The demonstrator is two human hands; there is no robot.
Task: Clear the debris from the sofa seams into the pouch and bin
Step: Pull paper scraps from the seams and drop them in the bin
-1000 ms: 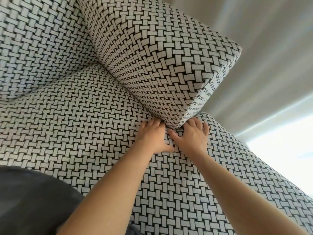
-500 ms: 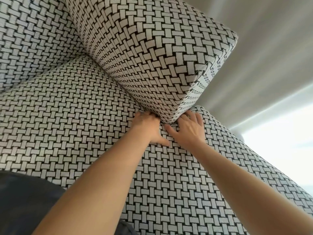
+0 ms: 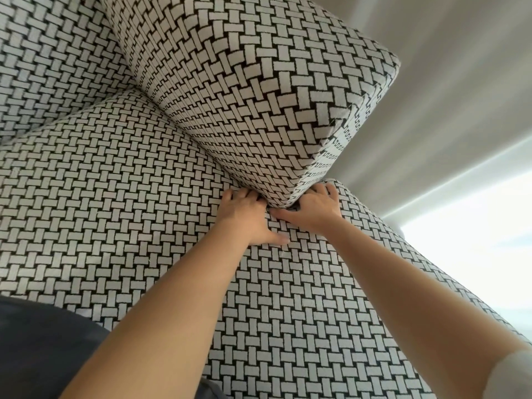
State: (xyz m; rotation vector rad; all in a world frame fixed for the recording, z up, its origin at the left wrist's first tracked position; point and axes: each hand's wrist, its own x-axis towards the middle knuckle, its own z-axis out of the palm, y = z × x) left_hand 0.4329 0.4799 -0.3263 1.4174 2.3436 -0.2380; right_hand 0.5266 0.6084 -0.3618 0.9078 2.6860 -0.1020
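Note:
The sofa is covered in a black-and-white basket-weave fabric. Its seat [image 3: 121, 203] fills the left and lower view, and a block-shaped armrest or cushion [image 3: 253, 90] rises above it. My left hand [image 3: 244, 217] lies flat on the seat with its fingertips pushed into the seam under that block's front corner. My right hand [image 3: 312, 208] lies beside it on the other side of the corner, fingers also tucked into the seam, thumb pointing toward my left hand. The fingertips of both hands are hidden in the gap. No debris, pouch or bin shows.
A back cushion [image 3: 49, 61] in the same fabric stands at the upper left. A pale curtain or wall [image 3: 460, 96] and bright floor [image 3: 475, 240] lie beyond the sofa's right edge. Dark clothing [image 3: 37, 349] fills the lower left corner.
Both hands stay at the block's front corner, with their fingers a little deeper in the seam. The camera has shifted slightly.

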